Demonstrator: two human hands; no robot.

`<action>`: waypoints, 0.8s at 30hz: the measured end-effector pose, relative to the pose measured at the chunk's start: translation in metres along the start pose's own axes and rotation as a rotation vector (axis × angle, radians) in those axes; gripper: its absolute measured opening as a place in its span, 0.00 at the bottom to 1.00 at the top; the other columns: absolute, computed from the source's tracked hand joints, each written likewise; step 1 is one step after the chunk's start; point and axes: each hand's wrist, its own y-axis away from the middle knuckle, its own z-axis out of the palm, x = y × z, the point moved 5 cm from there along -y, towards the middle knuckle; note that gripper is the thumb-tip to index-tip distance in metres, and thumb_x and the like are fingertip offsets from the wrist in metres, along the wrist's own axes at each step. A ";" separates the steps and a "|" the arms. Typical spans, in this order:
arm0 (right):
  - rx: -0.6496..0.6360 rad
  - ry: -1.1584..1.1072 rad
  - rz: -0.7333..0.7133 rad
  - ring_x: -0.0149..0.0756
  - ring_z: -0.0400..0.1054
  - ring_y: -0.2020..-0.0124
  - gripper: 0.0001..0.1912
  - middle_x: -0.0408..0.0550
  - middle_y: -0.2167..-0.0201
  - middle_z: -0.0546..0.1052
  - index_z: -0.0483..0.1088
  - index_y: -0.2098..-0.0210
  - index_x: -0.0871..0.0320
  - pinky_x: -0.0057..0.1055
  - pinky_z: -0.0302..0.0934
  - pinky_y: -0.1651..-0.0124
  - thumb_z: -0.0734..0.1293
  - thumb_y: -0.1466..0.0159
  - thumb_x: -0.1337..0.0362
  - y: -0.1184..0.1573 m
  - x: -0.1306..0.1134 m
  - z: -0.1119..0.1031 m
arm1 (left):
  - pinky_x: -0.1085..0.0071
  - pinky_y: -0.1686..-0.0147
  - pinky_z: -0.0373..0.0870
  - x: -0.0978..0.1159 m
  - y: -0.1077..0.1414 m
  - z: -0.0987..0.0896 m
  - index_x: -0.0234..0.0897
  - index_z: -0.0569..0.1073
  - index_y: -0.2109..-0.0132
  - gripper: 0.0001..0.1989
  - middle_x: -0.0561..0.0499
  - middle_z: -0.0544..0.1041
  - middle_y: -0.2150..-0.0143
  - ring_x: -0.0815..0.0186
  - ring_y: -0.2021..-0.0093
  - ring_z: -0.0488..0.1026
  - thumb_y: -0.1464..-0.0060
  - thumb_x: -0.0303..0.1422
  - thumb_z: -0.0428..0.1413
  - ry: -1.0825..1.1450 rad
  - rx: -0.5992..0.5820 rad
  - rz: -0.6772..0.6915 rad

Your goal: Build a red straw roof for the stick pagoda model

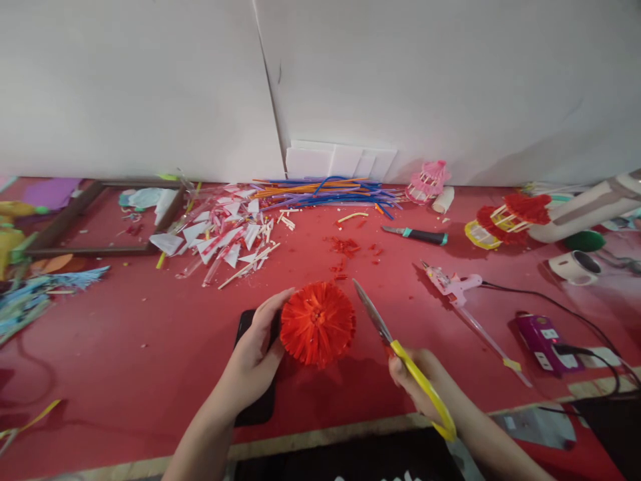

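My left hand (260, 354) grips the left edge of a round, red, fringed piece (318, 324) with strips fanning out from its centre. My right hand (418, 381) is closed around a pair of scissors (395, 344) with yellow handles. The blades look shut and point up and left, just to the right of the red piece and apart from it. Beneath my left hand lies a black phone-like slab (258, 404), partly covered. Small red clippings (345, 247) are scattered on the table beyond the red piece.
On the red table (165, 374), a pink glue gun (453, 287), a utility knife (415, 235) and a purple power socket (545, 344) lie right. Coloured pipe cleaners (325, 194) and plastic scraps (225, 230) lie at the back. A wooden frame (95, 252) is left; red-and-yellow model (505, 220) right.
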 end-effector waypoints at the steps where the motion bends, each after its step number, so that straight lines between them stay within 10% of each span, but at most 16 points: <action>1: 0.019 0.049 0.022 0.28 0.47 0.79 0.38 0.38 0.82 0.50 0.48 0.81 0.53 0.29 0.43 0.75 0.49 0.41 0.23 -0.003 0.002 -0.002 | 0.54 0.28 0.56 0.002 0.002 -0.001 0.48 0.64 0.31 0.30 0.45 0.66 0.30 0.53 0.27 0.60 0.38 0.25 0.52 0.045 0.001 0.005; 6: 0.176 0.286 0.097 0.35 0.58 0.78 0.32 0.44 0.80 0.64 0.60 0.77 0.53 0.32 0.44 0.72 0.61 0.41 0.30 -0.014 0.013 -0.023 | 0.49 0.25 0.45 0.033 0.009 0.000 0.48 0.54 0.26 0.39 0.46 0.53 0.23 0.49 0.23 0.48 0.41 0.27 0.55 -0.083 -0.070 0.140; 13: 0.140 0.788 0.261 0.57 0.79 0.62 0.26 0.57 0.67 0.81 0.72 0.61 0.56 0.36 0.58 0.67 0.61 0.33 0.39 -0.015 0.022 -0.038 | 0.54 0.32 0.62 0.081 -0.024 0.009 0.53 0.67 0.33 0.29 0.50 0.71 0.33 0.51 0.29 0.62 0.39 0.34 0.61 -0.410 -0.078 0.374; 19: 0.176 0.808 0.259 0.58 0.80 0.59 0.18 0.60 0.61 0.81 0.73 0.53 0.60 0.43 0.67 0.62 0.63 0.30 0.52 -0.010 0.031 -0.047 | 0.54 0.36 0.68 0.079 -0.060 0.023 0.52 0.77 0.40 0.20 0.48 0.73 0.34 0.50 0.36 0.72 0.39 0.45 0.60 -0.393 -0.418 0.202; 24: 0.296 0.754 0.082 0.57 0.77 0.52 0.17 0.62 0.51 0.79 0.73 0.52 0.60 0.47 0.69 0.52 0.65 0.33 0.55 -0.004 0.029 -0.053 | 0.65 0.38 0.67 0.070 -0.089 0.012 0.46 0.84 0.53 0.15 0.48 0.82 0.47 0.55 0.44 0.76 0.48 0.42 0.68 -0.065 -0.225 -0.013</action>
